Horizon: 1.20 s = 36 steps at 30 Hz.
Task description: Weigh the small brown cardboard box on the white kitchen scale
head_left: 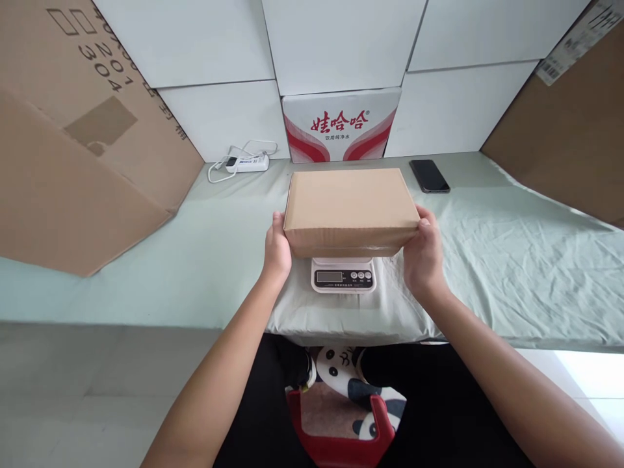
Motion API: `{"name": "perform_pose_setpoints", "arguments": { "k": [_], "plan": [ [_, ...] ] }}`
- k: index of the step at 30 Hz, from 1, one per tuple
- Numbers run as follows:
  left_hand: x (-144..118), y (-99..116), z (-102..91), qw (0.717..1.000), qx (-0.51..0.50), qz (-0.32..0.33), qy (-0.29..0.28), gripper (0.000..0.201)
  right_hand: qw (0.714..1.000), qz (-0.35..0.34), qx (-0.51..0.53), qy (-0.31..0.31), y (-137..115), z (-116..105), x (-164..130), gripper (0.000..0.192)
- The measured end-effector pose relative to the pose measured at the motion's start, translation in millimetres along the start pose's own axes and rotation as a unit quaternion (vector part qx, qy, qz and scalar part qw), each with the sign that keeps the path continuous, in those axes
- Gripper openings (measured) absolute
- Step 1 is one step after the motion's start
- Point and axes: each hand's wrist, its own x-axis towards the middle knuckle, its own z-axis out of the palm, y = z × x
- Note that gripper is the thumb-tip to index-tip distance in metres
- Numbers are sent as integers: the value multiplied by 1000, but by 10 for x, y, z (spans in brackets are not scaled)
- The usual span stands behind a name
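A closed brown cardboard box [350, 208] sits over a small white digital scale [344, 277], whose display and buttons show below the box's front edge. My left hand [277, 250] grips the box's left end and my right hand [423, 257] grips its right end. Whether the box rests fully on the scale or is held just above it cannot be told.
The table [511, 260] is covered with a pale green cloth. A black phone [429, 175] lies at the back right and a white power strip [247, 162] at the back left. A red-and-white printed carton [341, 127] stands behind. Large cardboard sheets [73, 149] lean at both sides.
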Motion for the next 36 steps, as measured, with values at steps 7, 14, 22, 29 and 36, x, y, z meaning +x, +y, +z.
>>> {"name": "perform_pose_setpoints", "arguments": {
  "k": [7, 14, 22, 29, 36],
  "plan": [
    [-19, 26, 26, 1000, -11, -9, 0, 76, 1000, -17, -12, -3, 42, 4, 12, 43],
    [-38, 32, 27, 1000, -8, -2, -2, 74, 1000, -18, -11, -4, 43, 21, 13, 42],
    [-30, 24, 35, 1000, -8, 0, -2, 73, 1000, -7, 3, 6, 26, 26, 12, 37],
    [-30, 35, 24, 1000, -2, -15, 1, 72, 999, -32, -13, -5, 50, 6, 31, 42],
    [-47, 77, 36, 1000, -1, -3, -2, 72, 999, -39, -22, -10, 36, 23, 41, 43]
  ]
}}
